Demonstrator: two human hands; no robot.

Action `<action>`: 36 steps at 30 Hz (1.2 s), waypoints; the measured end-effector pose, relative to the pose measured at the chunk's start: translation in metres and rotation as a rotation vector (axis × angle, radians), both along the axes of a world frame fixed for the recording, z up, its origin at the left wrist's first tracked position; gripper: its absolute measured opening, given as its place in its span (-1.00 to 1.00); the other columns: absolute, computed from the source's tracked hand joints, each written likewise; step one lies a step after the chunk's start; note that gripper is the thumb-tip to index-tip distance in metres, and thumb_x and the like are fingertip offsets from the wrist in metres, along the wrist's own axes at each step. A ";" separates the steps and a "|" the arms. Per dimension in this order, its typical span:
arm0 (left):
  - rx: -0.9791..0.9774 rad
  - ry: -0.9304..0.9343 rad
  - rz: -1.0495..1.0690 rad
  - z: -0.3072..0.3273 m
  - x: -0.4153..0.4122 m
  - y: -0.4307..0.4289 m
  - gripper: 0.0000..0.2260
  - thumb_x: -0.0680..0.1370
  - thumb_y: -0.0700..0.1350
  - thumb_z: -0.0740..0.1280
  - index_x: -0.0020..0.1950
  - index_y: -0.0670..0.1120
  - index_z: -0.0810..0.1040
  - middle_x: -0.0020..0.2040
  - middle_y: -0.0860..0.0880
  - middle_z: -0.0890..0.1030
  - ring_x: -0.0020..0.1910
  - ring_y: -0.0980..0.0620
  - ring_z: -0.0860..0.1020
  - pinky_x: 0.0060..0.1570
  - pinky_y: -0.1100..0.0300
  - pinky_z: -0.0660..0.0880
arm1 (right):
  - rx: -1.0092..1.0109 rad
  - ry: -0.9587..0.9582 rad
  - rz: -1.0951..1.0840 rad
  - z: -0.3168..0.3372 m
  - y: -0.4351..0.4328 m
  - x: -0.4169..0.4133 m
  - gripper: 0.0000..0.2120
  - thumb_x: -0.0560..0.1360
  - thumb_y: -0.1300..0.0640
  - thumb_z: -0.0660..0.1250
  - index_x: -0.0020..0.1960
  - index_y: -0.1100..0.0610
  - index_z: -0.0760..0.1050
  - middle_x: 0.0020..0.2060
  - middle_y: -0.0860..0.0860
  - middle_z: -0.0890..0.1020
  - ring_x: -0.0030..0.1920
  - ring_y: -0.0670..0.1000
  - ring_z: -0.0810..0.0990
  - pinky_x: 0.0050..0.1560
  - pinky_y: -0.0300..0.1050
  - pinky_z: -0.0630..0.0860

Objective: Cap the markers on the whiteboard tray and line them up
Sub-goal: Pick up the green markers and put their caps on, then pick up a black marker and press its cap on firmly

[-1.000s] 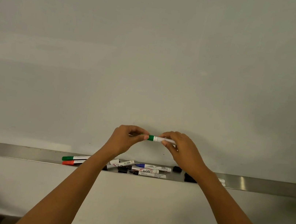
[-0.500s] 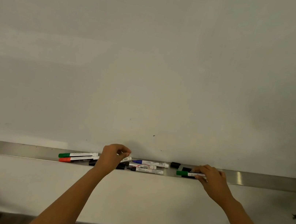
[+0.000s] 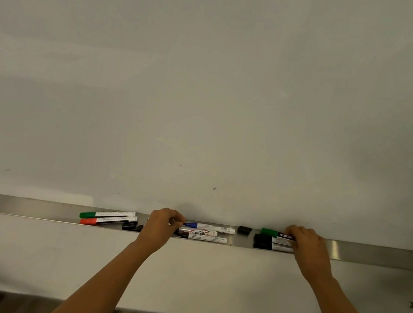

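Markers being sorted on the whiteboard tray [image 3: 18,206]

A green marker [image 3: 277,233] is held by the right hand [image 3: 306,245]; the left hand [image 3: 162,226] is curled among the middle markers [image 3: 204,232], its grip unclear.

Capped green marker [image 3: 278,234] lies flat at tray [image 3: 18,206] back, 3 o'clock; two black-capped markers [image 3: 272,243] just in front.

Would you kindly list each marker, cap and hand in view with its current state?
Green camlin marker: capped, under right hand.
Two black markers: capped, lying side by side.
Loose black cap: off, alone on tray.
Blue marker: uncapped.
Green and red markers: capped, lying parallel.
Left hand: closed; contents hidden.
Right hand: resting on markers.
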State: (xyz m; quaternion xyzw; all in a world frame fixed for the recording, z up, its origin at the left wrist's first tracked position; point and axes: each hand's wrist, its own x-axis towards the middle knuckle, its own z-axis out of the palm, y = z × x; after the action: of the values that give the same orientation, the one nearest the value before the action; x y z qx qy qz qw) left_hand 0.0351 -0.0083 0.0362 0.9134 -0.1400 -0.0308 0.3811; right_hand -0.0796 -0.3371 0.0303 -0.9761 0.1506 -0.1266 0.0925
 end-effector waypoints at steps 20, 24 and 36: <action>-0.026 -0.032 0.045 -0.008 0.004 -0.003 -0.88 0.51 -0.25 0.32 -0.01 -0.18 0.63 0.00 -0.14 0.66 -0.12 0.04 0.54 -0.07 0.29 0.44 | 0.029 0.020 0.290 -0.014 0.066 0.043 -0.78 0.50 0.27 0.26 0.14 0.21 0.51 0.07 0.14 0.58 0.05 0.13 0.54 0.03 -0.03 0.48; -0.123 -0.038 0.031 0.003 0.004 -0.013 -0.86 0.52 -0.20 0.33 0.04 -0.17 0.62 -0.02 -0.08 0.66 -0.14 0.09 0.53 -0.20 0.52 0.38 | 0.129 -0.139 0.280 -0.010 0.077 0.041 -0.83 0.49 0.32 0.28 0.07 0.27 0.54 -0.01 0.20 0.60 -0.06 0.19 0.61 -0.08 0.03 0.57; -0.548 0.314 -0.076 0.031 -0.005 -0.044 -0.77 0.52 -0.08 0.33 0.08 -0.19 0.60 -0.12 -0.12 0.69 -0.20 0.10 0.67 -0.19 0.39 0.59 | 0.351 -0.366 0.471 0.021 0.141 0.055 -0.80 0.52 0.14 0.28 0.15 0.10 0.46 0.04 0.01 0.55 -0.03 -0.17 0.50 -0.02 -0.53 0.35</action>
State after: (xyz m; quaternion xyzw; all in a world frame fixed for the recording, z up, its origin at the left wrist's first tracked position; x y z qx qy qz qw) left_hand 0.0297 -0.0522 0.0677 0.7549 -0.1165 -0.1465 0.6285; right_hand -0.0243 -0.1964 0.0517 -0.9144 -0.0784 -0.2469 0.3112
